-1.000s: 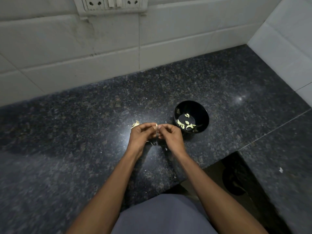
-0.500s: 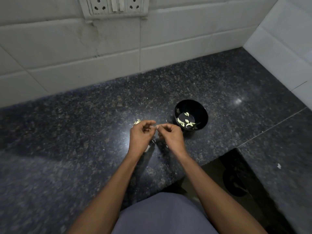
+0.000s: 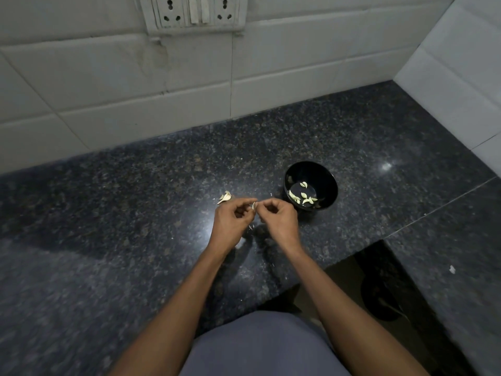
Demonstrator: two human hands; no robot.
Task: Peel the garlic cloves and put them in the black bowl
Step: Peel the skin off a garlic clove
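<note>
Both hands raised just above dark speckled granite countertop [image 3: 135, 240], fingertips meeting over it. Left hand [image 3: 231, 222] curled, thumb and forefinger pinching small pale garlic clove [image 3: 254, 205]; remaining fingers folded into palm. Right hand [image 3: 279, 219] curled likewise, thumb and forefinger tips closed at clove's right side, touching it or its skin, cannot tell which. Clove mostly hidden between fingertips, only a pale sliver visible. Small round black bowl [image 3: 329, 198] on counter just right of and beyond right hand, near but apart from it, holding several peeled pale cloves [image 3: 302, 196] at bottom. Little heap of papery garlic skins [image 3: 225, 197] on counter just beyond left hand. Tiny skin flecks [image 3: 250, 227] on counter below hands. White tiled wall [image 3: 108, 109] behind, white socket plate [image 3: 193, 12] at top.
</note>
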